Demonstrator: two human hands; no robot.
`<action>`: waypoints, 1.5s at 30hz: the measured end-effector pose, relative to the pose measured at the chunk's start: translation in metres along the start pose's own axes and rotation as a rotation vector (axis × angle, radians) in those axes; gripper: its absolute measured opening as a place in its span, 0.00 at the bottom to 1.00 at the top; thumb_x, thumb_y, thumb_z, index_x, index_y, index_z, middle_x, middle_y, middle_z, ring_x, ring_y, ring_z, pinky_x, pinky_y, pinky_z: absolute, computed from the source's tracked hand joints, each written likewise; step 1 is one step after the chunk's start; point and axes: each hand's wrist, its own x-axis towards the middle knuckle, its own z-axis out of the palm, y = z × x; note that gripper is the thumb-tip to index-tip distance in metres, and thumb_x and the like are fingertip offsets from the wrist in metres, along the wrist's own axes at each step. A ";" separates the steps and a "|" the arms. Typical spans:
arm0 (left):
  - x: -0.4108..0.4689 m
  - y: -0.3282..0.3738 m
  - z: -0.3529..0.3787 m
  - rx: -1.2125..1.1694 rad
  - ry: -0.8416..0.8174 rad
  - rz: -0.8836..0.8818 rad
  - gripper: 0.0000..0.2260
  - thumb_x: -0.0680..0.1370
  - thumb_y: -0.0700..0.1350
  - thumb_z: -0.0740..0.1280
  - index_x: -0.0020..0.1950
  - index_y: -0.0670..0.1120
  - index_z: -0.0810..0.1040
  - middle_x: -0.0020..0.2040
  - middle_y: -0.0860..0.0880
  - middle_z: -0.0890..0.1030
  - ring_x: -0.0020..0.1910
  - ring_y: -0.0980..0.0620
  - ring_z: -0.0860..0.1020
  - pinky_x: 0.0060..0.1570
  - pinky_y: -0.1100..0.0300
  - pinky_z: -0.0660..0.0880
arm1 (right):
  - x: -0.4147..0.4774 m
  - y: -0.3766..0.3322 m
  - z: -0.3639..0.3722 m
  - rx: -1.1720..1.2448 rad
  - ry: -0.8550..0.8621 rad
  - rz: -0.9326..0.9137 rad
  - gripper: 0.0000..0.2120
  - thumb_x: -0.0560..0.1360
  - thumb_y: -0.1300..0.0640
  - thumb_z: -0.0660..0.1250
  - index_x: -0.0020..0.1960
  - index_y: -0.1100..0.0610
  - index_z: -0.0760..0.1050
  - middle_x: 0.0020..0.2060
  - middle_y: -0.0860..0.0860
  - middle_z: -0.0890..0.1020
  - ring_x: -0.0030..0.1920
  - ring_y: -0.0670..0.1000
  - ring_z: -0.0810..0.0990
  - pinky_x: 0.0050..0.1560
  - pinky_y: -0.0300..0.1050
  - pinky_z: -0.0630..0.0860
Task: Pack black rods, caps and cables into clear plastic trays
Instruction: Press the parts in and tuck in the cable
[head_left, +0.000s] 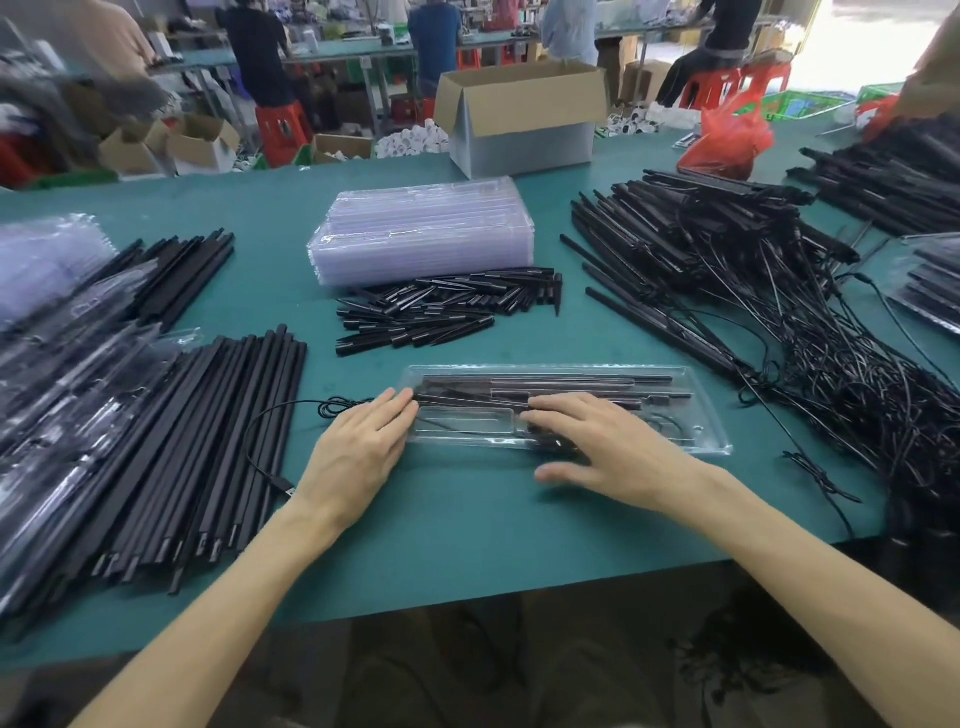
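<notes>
Since the clear tray (675, 442) lies crosswise just ahead of the person, its long axis running left to right on the green surface (467, 519), both hands meet it from the near side. The left hand (358, 447) is flat and open, gripping nothing, with straight fingertips touching the tray's left end. The right hand (597, 441) is likewise spread palm down, fingers laid across the black rods (545, 384) seated lengthwise in the tray, thumb out over the near rim; it holds nothing either. What the coming move seems to hinge on is the cable (265, 421): it leaves the tray's left end and loops out over the surface to the left, ending in a plug (284, 486) just beside the left wrist. An unfilled pocket shows between the 2 hands, so the loop probably has to come rightward into it. The left hand is plainly nearer that cable, while the right is placed to keep the rods down. Loose caps (447, 306) lie beyond the tray, apart from it.
</notes>
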 end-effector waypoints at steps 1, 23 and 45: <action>-0.001 -0.003 -0.001 -0.046 0.004 -0.017 0.18 0.77 0.35 0.72 0.67 0.38 0.79 0.68 0.43 0.78 0.68 0.42 0.77 0.65 0.45 0.76 | 0.001 0.002 -0.007 0.125 -0.014 0.055 0.33 0.77 0.29 0.56 0.75 0.47 0.67 0.72 0.43 0.71 0.72 0.43 0.66 0.72 0.45 0.66; 0.066 -0.014 -0.033 -0.504 0.475 -0.619 0.24 0.81 0.35 0.63 0.78 0.42 0.65 0.75 0.45 0.69 0.72 0.50 0.69 0.68 0.57 0.71 | 0.024 0.022 -0.028 1.044 -0.121 0.377 0.32 0.72 0.33 0.71 0.46 0.65 0.78 0.37 0.54 0.75 0.38 0.52 0.71 0.45 0.48 0.69; 0.019 0.016 -0.062 -2.053 -0.163 -0.495 0.24 0.81 0.49 0.67 0.74 0.39 0.70 0.74 0.38 0.71 0.71 0.30 0.70 0.63 0.36 0.73 | 0.138 -0.089 -0.083 1.188 0.585 0.312 0.25 0.80 0.48 0.68 0.33 0.56 0.60 0.30 0.51 0.58 0.32 0.50 0.58 0.33 0.43 0.57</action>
